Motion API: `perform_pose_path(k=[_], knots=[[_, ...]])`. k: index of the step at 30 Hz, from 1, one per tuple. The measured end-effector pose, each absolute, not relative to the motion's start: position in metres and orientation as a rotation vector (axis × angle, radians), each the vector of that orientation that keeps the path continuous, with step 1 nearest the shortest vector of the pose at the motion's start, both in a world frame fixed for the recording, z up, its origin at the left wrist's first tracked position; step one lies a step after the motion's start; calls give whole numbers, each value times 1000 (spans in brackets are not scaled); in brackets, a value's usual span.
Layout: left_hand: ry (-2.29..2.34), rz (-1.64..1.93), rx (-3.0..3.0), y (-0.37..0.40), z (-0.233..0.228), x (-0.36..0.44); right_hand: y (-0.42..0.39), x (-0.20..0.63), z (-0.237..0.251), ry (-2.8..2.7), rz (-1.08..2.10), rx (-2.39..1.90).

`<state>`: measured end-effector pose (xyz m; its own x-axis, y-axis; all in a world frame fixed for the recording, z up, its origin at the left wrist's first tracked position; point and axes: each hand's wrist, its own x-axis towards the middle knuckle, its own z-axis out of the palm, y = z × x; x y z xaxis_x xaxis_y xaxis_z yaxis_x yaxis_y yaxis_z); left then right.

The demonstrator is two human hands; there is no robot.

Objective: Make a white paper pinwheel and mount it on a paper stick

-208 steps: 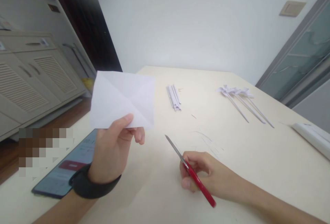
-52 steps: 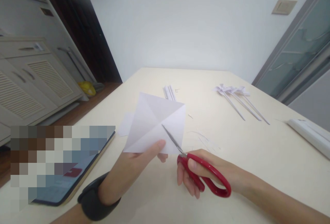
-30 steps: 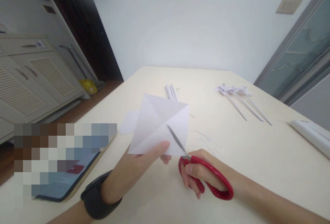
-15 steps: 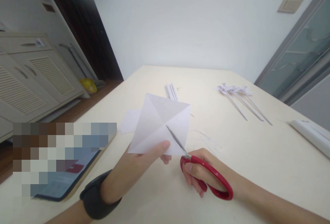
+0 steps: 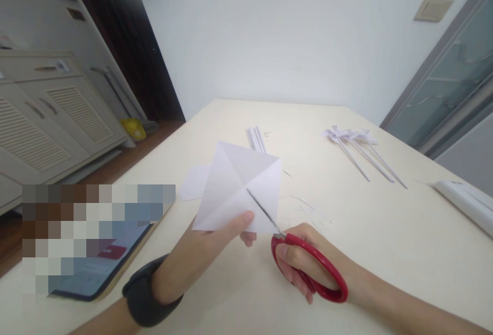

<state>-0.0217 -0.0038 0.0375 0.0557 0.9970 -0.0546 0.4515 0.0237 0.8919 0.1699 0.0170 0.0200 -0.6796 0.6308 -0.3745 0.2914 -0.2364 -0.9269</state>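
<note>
My left hand point(image 5: 227, 229) pinches the lower edge of a white square sheet of paper point(image 5: 234, 181), thumb on top and fingers beneath. Creases run across the sheet from corner to corner. In my right hand point(image 5: 302, 255) is a pair of scissors point(image 5: 311, 250) with red handles. Its narrow metal blades lie along the crease at the lower right corner, the tip close to the sheet's centre. Another white paper point(image 5: 190, 183) lies on the table behind the held sheet, partly hidden by it.
On the white table point(image 5: 385, 253) lie several rolled paper sticks point(image 5: 256, 138), paper pinwheels on sticks point(image 5: 350, 137), and thin paper scraps point(image 5: 308, 206). A phone or tablet point(image 5: 100, 268), partly pixelated, is at the left. A white long object point(image 5: 466, 204) sits at the right edge.
The scissors' handles have shifted slightly right and down, and the blades look narrower, closer together. The paper has moved very little. My left hand keeps its hold.
</note>
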Motion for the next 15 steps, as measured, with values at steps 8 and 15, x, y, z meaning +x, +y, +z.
perform_pose_path(k=[8, 15], knots=[[1492, 861, 1532, -2, 38, -21, 16, 169, 23, -1768, 1987, -1086], [1526, 808, 1504, -3, 42, -21, 14, 166, 26, -1777, 1963, -1104]])
